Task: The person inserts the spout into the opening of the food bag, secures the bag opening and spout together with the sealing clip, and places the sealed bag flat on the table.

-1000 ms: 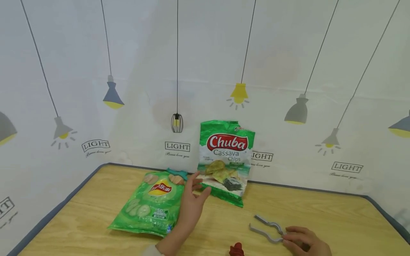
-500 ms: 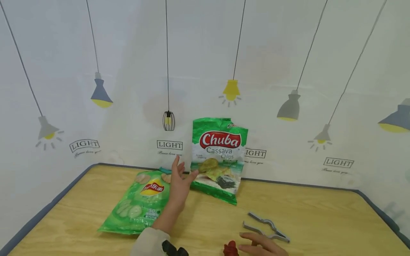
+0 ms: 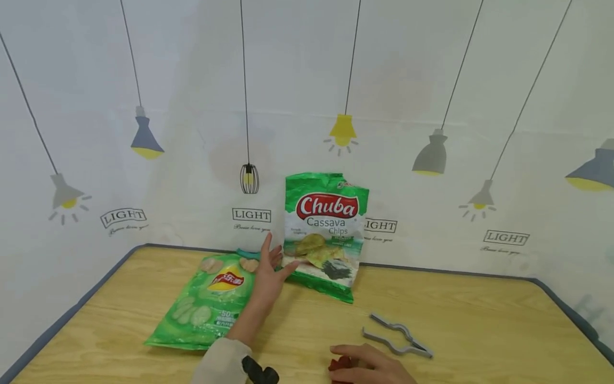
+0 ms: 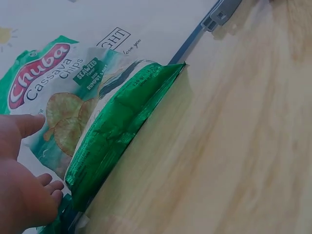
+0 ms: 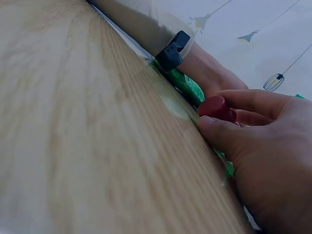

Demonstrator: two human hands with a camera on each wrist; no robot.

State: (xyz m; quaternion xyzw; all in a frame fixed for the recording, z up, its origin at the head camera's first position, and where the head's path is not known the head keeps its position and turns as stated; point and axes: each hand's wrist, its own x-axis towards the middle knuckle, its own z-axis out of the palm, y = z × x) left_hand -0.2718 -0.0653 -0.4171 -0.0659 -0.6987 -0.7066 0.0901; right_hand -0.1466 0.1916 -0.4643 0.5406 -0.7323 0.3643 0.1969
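My left hand stands with fingers spread at the lower left edge of an upright green-and-white bag of Chuba cassava chips; its thumb overlaps the bag in the left wrist view. Left of that hand lies a green bag of potato chips, its right side partly hidden by the forearm. My right hand pinches a small red knob-shaped piece between thumb and index finger, low over the table; in the head view the fingers cover most of it.
A grey V-shaped metal tool with two wavy arms lies on the wooden table, just beyond my right hand. A teal strip shows behind the potato chips bag. The wall with printed lamps rises behind the table.
My right hand has let go of the grey V-shaped tool, moved left and taken hold of the red piece. The left hand's fingers have tilted upward beside the Chuba bag. The view has shifted slightly.
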